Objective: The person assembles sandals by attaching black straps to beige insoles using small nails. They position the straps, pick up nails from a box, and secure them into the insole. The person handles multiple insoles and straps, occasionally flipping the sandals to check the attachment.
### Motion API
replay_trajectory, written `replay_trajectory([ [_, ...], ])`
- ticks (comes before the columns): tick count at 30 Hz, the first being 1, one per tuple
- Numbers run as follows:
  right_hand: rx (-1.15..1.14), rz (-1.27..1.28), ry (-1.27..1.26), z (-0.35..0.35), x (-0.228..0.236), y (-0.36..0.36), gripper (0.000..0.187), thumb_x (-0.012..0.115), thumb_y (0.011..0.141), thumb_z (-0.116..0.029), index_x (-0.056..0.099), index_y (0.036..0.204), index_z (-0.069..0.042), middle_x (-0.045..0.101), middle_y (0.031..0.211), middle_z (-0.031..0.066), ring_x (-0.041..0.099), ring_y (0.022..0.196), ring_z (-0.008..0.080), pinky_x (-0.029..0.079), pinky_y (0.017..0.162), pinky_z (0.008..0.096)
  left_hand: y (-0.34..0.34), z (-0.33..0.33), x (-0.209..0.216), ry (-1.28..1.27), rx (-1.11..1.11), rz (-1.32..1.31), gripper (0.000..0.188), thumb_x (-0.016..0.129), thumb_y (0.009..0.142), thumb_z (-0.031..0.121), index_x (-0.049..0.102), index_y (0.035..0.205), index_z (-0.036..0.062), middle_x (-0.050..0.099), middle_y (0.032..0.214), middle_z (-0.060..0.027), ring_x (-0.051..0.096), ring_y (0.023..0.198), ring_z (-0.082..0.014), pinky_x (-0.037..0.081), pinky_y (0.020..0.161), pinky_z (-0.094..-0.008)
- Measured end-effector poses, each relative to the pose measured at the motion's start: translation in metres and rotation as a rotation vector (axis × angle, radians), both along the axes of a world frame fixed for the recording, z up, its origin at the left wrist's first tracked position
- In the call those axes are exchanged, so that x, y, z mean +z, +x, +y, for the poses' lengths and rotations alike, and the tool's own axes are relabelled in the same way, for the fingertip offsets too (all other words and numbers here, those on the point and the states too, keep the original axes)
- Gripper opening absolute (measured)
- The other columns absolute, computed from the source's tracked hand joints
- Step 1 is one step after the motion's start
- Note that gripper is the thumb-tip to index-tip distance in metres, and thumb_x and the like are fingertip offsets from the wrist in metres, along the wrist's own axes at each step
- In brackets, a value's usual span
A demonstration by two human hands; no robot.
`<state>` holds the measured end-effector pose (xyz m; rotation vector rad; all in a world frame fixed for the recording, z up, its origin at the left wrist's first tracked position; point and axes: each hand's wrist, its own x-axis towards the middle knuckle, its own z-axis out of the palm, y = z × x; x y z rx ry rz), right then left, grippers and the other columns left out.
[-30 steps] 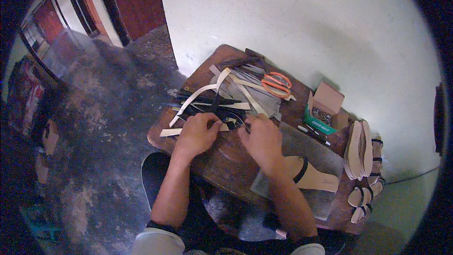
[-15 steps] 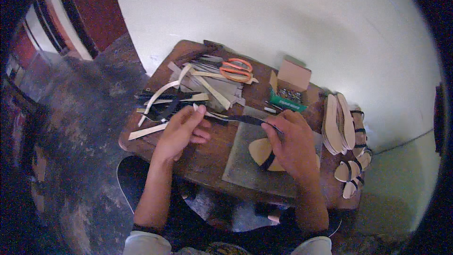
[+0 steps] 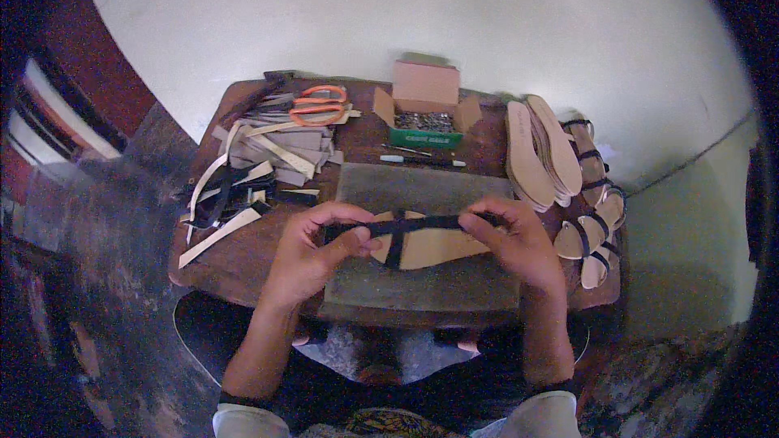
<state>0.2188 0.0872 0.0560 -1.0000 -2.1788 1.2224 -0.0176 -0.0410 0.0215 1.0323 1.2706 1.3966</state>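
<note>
A black strap [image 3: 426, 225] is stretched sideways between my two hands. My left hand [image 3: 308, 258] pinches one end between thumb and fingers; my right hand [image 3: 519, 242] grips the other end the same way. Under the strap a tan sandal sole [image 3: 445, 248] lies on a dark grey mat [image 3: 422, 292]. A short black band [image 3: 394, 247] crosses the sole near its left end. The right end of the sole is partly hidden behind my right hand.
On the wooden table [image 3: 199, 255], cut strips [image 3: 296, 150] and orange-handled scissors [image 3: 319, 107] lie left. Behind the mat are a pen-like tool [image 3: 418, 160] and an open green box [image 3: 423, 138] of small metal pieces. Stacked soles [image 3: 527, 158] and strapped sandals [image 3: 583, 235] fill the right side.
Both hands have brought the black strap from beside the strip pile to over the sole, now held taut. The view has turned, shifting the table leftward in the picture.
</note>
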Motion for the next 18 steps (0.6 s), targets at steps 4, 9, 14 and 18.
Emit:
replay_trajectory([
  [4,-0.022,-0.173,0.945,-0.017,0.015,-0.016,0.019,0.073,0.076,-0.024,0.068,0.089,-0.012,0.061,0.073,0.0037,0.06,0.07,0.0197,0.045,0.067,0.03,0.028,0.009,0.011,-0.014,0.031,0.126,0.021,0.065,0.083,0.001,0.061,0.104,0.0003,0.066,0.092,-0.0068,0.063,0.081,-0.0122,0.05,0.072,-0.0254],
  [9,0.137,-0.077,0.351,-0.022,0.012,-0.013,0.016,0.071,0.078,-0.023,0.068,0.083,-0.008,0.061,0.068,0.0062,0.06,0.065,0.0249,0.046,0.064,0.0325,0.049,0.023,0.028,0.027,-0.081,0.124,0.021,0.065,0.082,-0.001,0.061,0.102,0.0007,0.066,0.089,-0.007,0.062,0.083,-0.0123,0.049,0.074,-0.0245],
  [14,0.243,-0.046,0.023,-0.01,0.017,0.007,0.015,0.067,0.084,-0.019,0.067,0.085,-0.003,0.064,0.07,0.0053,0.058,0.065,0.0134,0.045,0.063,0.0288,0.035,0.03,0.046,0.021,-0.197,0.19,0.025,0.067,0.081,-0.001,0.06,0.104,-0.0002,0.065,0.091,-0.0068,0.063,0.08,-0.0123,0.05,0.07,-0.0245],
  [18,0.355,0.01,-0.139,0.005,0.02,0.019,0.014,0.065,0.086,-0.015,0.068,0.085,-0.002,0.066,0.073,0.0032,0.057,0.071,0.0065,0.046,0.066,0.0267,0.02,0.047,0.051,-0.004,-0.163,0.057,0.025,0.068,0.08,0.0,0.06,0.103,-0.0018,0.064,0.091,-0.0077,0.063,0.076,-0.0131,0.052,0.067,-0.0244],
])
